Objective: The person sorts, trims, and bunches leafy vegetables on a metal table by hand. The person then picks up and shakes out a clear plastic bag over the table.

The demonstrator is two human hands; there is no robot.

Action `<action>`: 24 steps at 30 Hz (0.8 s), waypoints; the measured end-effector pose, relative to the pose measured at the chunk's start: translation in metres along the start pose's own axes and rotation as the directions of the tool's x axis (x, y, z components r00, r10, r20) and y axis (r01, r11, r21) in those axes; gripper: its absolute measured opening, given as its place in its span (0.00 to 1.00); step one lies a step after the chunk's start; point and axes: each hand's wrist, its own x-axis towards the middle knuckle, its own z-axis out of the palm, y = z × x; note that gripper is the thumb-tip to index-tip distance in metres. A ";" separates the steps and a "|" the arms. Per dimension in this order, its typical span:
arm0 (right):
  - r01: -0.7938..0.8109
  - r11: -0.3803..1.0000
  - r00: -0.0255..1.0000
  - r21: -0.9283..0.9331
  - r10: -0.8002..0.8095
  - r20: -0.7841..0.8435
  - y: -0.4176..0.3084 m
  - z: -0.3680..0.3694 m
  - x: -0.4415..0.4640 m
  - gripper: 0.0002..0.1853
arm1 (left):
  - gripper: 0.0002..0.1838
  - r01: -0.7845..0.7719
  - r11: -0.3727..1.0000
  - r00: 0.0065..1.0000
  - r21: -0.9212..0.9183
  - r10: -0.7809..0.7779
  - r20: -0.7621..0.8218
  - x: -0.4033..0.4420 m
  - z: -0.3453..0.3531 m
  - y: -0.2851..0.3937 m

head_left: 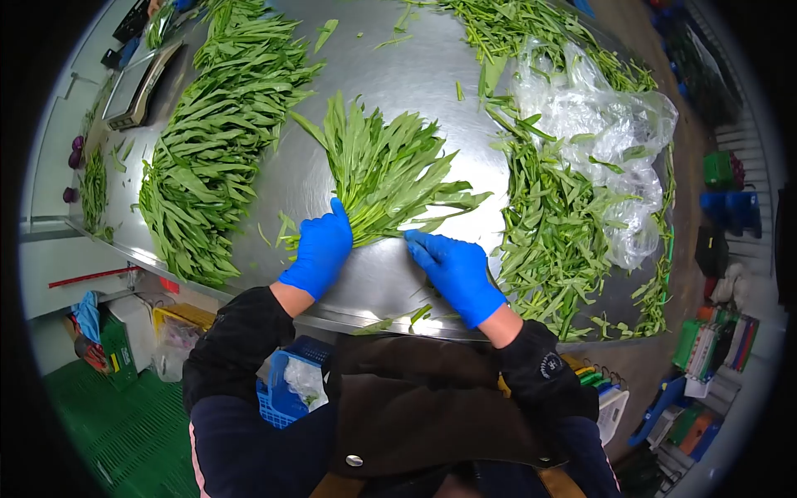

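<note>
A bunch of water spinach (386, 170) fans out on the steel table, its leaves pointing away from me. My left hand (322, 249), in a blue glove, is closed around the stems at the near left end, thumb on top. Blue-gloved too, my right hand (452, 272) has its fingers pressed together at the bunch's lower right edge, by the leaf tips. Whatever lies between those fingertips is too small to make out. A few loose stem pieces (419, 314) lie near the table's front edge.
A long row of bunched greens (224, 141) runs along the left. Loose greens (548, 241) are heaped on the right, partly under a clear plastic bag (618, 124). A weighing scale (143, 87) stands far left. Below the table edge is a blue basket (286, 386).
</note>
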 end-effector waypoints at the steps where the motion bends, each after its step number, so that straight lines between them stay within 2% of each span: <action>1: 0.058 0.995 0.997 -0.084 -0.062 -0.039 -0.005 0.002 0.011 0.13 | 0.28 0.009 1.000 1.000 -0.019 -0.009 0.009 0.000 0.001 0.004; 2: 0.113 0.979 0.989 -0.168 -0.126 -0.073 -0.009 0.005 0.023 0.13 | 0.28 0.014 1.000 1.000 -0.026 -0.014 0.010 0.000 0.001 0.006; 3: 0.114 0.978 0.990 -0.172 -0.128 -0.068 -0.008 0.012 0.036 0.13 | 0.28 0.009 1.000 1.000 -0.010 -0.009 0.009 -0.001 0.000 0.007; 5: 0.425 0.861 0.872 -0.278 -0.473 -0.129 0.004 0.036 0.062 0.17 | 0.28 0.005 1.000 1.000 0.009 -0.005 0.006 -0.001 -0.001 0.007; 6: 0.429 0.859 0.870 -0.281 -0.476 -0.129 0.009 0.045 0.072 0.17 | 0.28 0.005 1.000 1.000 0.012 -0.005 0.001 -0.001 -0.002 0.007; 8: 0.491 0.774 0.842 -0.400 -0.539 -0.010 0.017 0.058 0.086 0.18 | 0.28 0.009 1.000 1.000 0.014 -0.009 -0.007 -0.002 -0.001 0.007; 12: 0.552 0.674 0.810 -0.492 -0.573 0.124 0.013 0.051 0.094 0.12 | 0.28 0.015 0.999 1.000 0.028 -0.014 -0.003 -0.002 0.005 0.009; 19: 0.592 0.659 0.786 -0.464 -0.599 0.151 0.011 0.050 0.103 0.05 | 0.28 0.017 0.998 1.000 0.061 -0.017 -0.006 -0.004 0.005 0.012; 22: 0.572 0.712 0.804 -0.407 -0.585 0.108 0.013 0.055 0.104 0.03 | 0.29 0.008 0.997 0.999 0.077 -0.011 0.038 -0.002 -0.003 0.013; 24: 0.369 0.897 0.925 -0.245 -0.379 0.006 0.020 0.060 0.102 0.04 | 0.29 -0.004 0.996 0.999 0.084 -0.001 0.050 -0.002 -0.007 0.013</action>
